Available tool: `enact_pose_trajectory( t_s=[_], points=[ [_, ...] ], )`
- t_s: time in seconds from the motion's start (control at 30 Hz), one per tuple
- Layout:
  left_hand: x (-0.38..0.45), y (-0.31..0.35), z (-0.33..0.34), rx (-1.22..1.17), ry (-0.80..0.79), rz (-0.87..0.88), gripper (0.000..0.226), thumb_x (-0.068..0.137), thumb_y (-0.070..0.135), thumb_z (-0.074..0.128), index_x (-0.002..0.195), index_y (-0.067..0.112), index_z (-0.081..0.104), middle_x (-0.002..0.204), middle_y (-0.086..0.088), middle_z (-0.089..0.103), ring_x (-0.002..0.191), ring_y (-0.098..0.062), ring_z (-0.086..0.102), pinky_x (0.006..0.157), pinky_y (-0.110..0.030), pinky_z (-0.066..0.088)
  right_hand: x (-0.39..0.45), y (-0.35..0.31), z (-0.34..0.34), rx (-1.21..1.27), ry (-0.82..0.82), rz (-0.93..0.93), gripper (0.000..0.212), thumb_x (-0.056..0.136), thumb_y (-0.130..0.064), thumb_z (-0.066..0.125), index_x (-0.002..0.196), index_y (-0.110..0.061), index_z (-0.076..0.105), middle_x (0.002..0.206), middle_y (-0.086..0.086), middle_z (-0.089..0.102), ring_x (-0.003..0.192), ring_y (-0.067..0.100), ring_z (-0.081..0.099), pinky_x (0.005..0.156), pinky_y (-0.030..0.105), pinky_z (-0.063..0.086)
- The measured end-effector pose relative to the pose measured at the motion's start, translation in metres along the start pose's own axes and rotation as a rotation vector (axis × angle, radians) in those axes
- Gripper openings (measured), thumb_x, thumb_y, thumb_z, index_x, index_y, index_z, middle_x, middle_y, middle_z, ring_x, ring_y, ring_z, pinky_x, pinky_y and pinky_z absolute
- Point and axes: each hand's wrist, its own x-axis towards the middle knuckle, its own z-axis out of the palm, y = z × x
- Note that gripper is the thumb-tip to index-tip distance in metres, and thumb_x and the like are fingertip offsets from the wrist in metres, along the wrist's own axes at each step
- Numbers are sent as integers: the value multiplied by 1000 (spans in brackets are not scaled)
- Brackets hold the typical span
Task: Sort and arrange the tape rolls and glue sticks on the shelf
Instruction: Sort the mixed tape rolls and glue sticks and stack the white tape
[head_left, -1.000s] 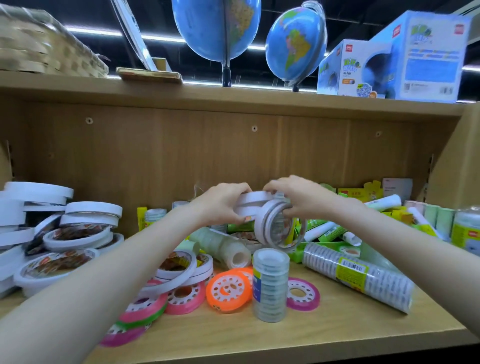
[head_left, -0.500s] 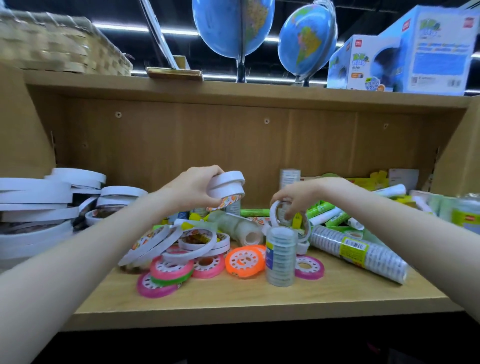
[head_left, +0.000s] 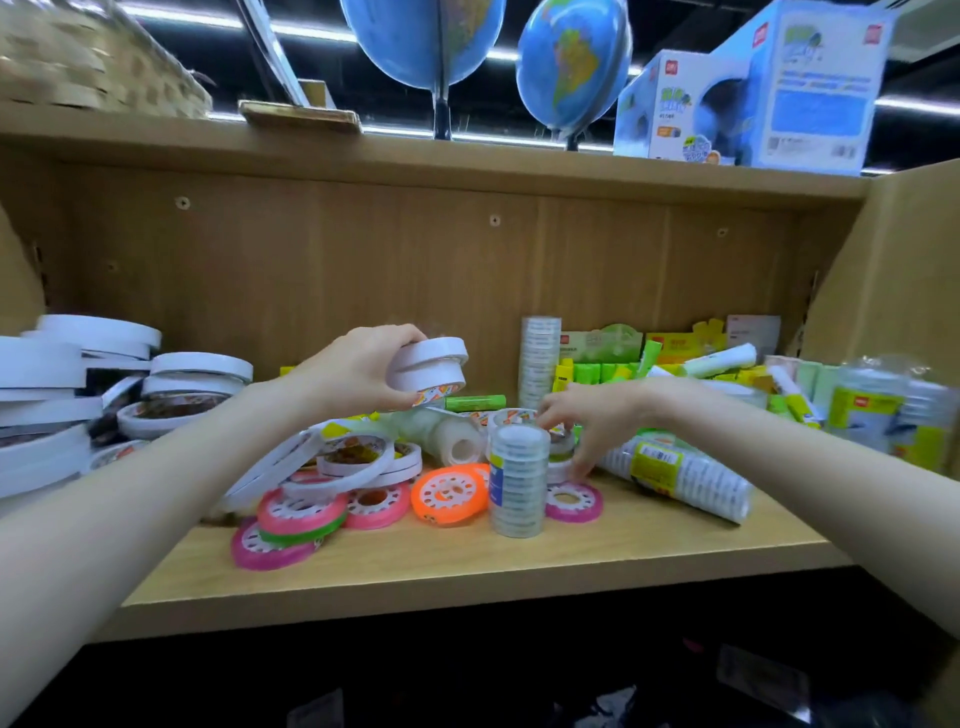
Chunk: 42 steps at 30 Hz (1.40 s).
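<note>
My left hand (head_left: 358, 374) grips a small stack of white tape rolls (head_left: 428, 370), held above the pile on the wooden shelf (head_left: 467, 571). My right hand (head_left: 592, 421) reaches down behind an upright stack of clear tape (head_left: 518, 480) and its fingers curl round small white tape rolls (head_left: 558, 452) there. Pink, green and orange tape rolls (head_left: 447, 493) lie flat at the front. Green and yellow glue sticks (head_left: 597, 374) lie jumbled at the back right.
Large white tape rolls (head_left: 57, 384) are stacked at the left. A wrapped sleeve of clear tape (head_left: 680, 478) lies at the right, another stands upright (head_left: 540, 358) at the back. Globes (head_left: 571, 67), boxes and a basket stand on the shelf above.
My hands have parted: the left lifted a stack of white rolls up and left, and the right dropped down to the small rolls behind the clear tape stack.
</note>
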Motion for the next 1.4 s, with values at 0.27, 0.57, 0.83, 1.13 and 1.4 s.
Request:
enact_pose_trajectory(
  t_s=[0.27, 0.57, 0.83, 1.13, 1.4],
  points=[
    [-9, 4, -2, 43, 10, 0, 39, 77, 17, 68, 113, 17, 53, 91, 7, 54, 79, -14, 48, 70, -26, 37, -11, 9, 10, 57, 268, -47, 31, 80, -18, 70, 110, -11, 63, 95, -6, 54, 88, 9, 46, 63, 19, 28],
    [-13, 8, -4, 64, 16, -15, 40, 78, 16, 67, 115, 18, 53, 82, 17, 48, 75, -10, 46, 68, -25, 34, -11, 12, 16, 129, 242, -10, 22, 80, -16, 68, 101, -9, 65, 84, -7, 57, 83, 11, 48, 59, 15, 35],
    [-23, 3, -17, 68, 113, 34, 42, 79, 21, 68, 117, 15, 53, 93, 7, 53, 80, -14, 47, 71, -25, 35, -21, 21, -34, 293, 383, -4, 13, 80, -12, 69, 71, -13, 60, 65, 0, 55, 62, 12, 49, 59, 24, 40],
    [-85, -43, -79, 148, 483, -26, 50, 77, 7, 73, 122, -1, 53, 99, -3, 53, 81, -17, 45, 73, -28, 35, 13, -56, -110, 426, 674, -179, 11, 83, -11, 68, 94, -12, 67, 86, 3, 65, 75, 13, 58, 67, 19, 46],
    [-159, -104, -103, 378, 289, -42, 56, 81, 20, 67, 132, 21, 43, 98, 2, 53, 88, -13, 50, 74, -25, 40, 95, -154, -129, 349, 705, -252, 24, 85, -16, 64, 107, -7, 65, 98, 6, 64, 87, 16, 54, 73, 23, 38]
  ],
)
